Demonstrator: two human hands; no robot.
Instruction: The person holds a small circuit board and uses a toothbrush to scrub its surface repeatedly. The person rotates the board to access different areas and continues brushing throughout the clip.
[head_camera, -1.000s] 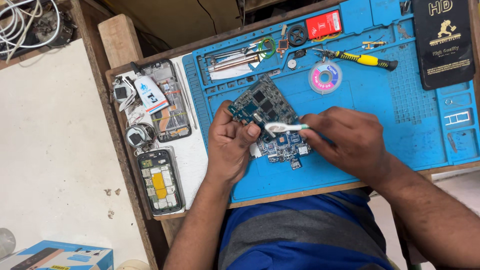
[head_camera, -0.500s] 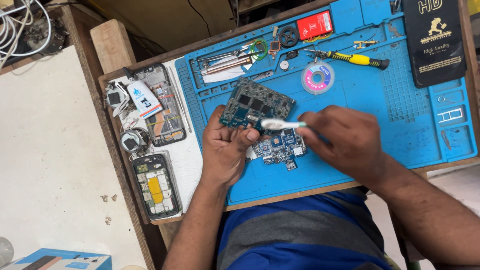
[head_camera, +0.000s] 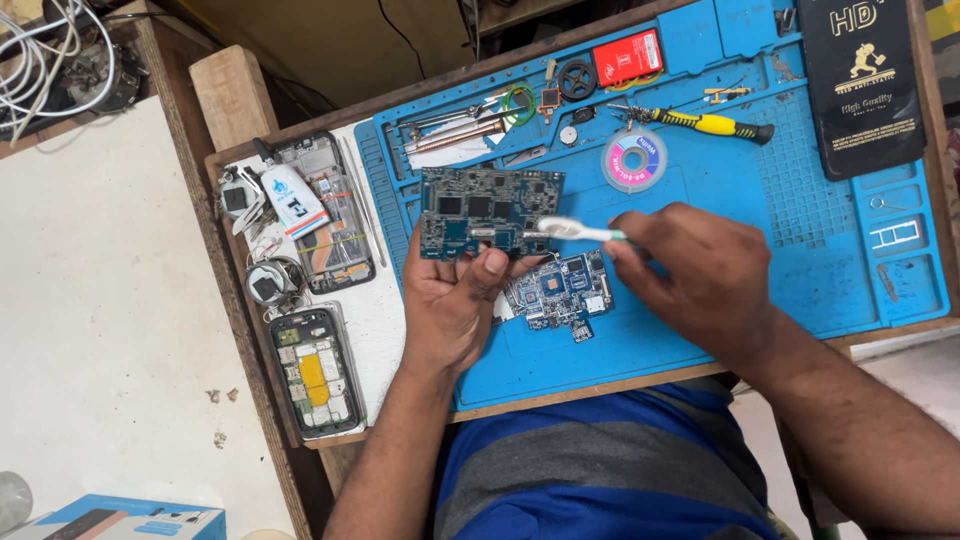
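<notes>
Circuit board (head_camera: 488, 212) being brushed clean, held above the blue work mat (head_camera: 800, 240), left of centre.

The board is clamped at its near edge by the left hand (head_camera: 455, 305), thumb pressed on its face. A white toothbrush (head_camera: 580, 232) is gripped in the closed right hand (head_camera: 705, 275), bristles laid on the board's right near corner. Judged mid-scrub; short, light strokes are called for next, the board kept steady. The board is dark blue-green, rectangular, crowded with black chips. A second, smaller board (head_camera: 560, 293) lies on the mat just nearer.
</notes>
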